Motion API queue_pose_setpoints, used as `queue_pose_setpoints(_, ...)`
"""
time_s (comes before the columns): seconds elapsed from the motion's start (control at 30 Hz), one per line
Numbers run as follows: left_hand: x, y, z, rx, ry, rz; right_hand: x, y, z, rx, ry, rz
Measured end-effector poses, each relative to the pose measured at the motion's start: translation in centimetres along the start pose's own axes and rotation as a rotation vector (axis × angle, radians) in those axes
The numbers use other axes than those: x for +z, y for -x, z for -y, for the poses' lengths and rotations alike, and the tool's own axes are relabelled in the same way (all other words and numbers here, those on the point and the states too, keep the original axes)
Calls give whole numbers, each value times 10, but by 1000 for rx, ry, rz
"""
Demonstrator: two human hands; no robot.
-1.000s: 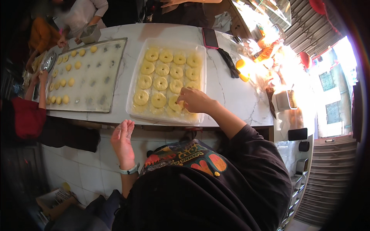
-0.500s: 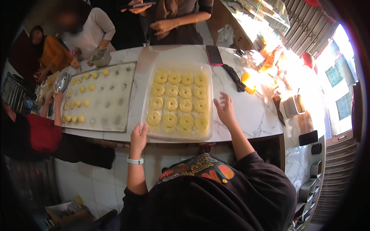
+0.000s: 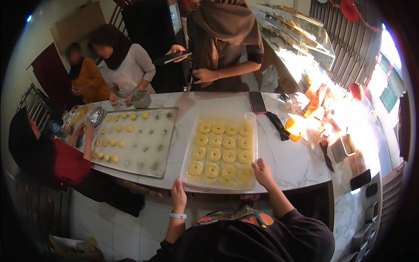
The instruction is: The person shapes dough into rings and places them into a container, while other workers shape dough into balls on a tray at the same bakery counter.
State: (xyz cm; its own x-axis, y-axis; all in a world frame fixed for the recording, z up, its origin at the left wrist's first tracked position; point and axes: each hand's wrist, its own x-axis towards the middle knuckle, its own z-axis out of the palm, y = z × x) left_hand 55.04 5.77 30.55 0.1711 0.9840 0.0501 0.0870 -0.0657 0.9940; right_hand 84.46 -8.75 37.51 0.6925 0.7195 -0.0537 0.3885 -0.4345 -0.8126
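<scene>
A shallow, pale plastic tray (image 3: 187, 162) sits at the front of the table and bears rows of yellow, ring-shaped dough pieces (image 3: 212, 170). At its lower left corner, my left hand (image 3: 178, 196), with a light watch band on the wrist, grips the rim, fingers pointing up. Closed on the tray's right edge, close to the lower right corner, is my right hand (image 3: 263, 174). The fingers' undersides are hidden on both hands.
Left of the tray lies a big baking sheet (image 3: 144, 137) with small dough balls. Several co-workers stand around the marble table (image 3: 288, 161); one holds a phone. Behind the tray are a pink-edged phone (image 3: 257, 103) and a black bag (image 3: 276, 124). A metal container (image 3: 344, 147) stands right.
My right hand, earlier apart from the tray with fingers spread, now holds its right edge. My left hand stays at the left corner. The view has tilted up, showing more of the co-workers.
</scene>
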Motion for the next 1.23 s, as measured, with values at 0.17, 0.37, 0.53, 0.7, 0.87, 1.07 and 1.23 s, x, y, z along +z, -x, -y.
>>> queue_pose_setpoints(0.17, 2, 11, -14, 162, -360, -84, -2, -5, -9, 4, -52, -105)
queue_pose_setpoints(0.37, -19, -19, -10, 257, -670, 74, -6, -3, -38, 28, -263, -179)
queue_pose_setpoints(0.53, -12, -28, -12, 281, -659, 82, -43, 5, -50, 34, -341, -207)
queue_pose_setpoints(0.7, 6, -49, -16, 327, -759, 171, -75, 11, -64, 0, -202, -243)
queue_pose_setpoints(0.87, 13, -69, -12, 371, -1147, 285, -86, 26, -68, 19, -186, -278)
queue_pose_setpoints(1.07, 10, -80, -22, 210, -1013, 236, -106, 40, -98, 14, -247, -261)
queue_pose_setpoints(1.23, -15, -104, -35, -212, -728, 354, -109, 48, -110, 87, -237, -257)
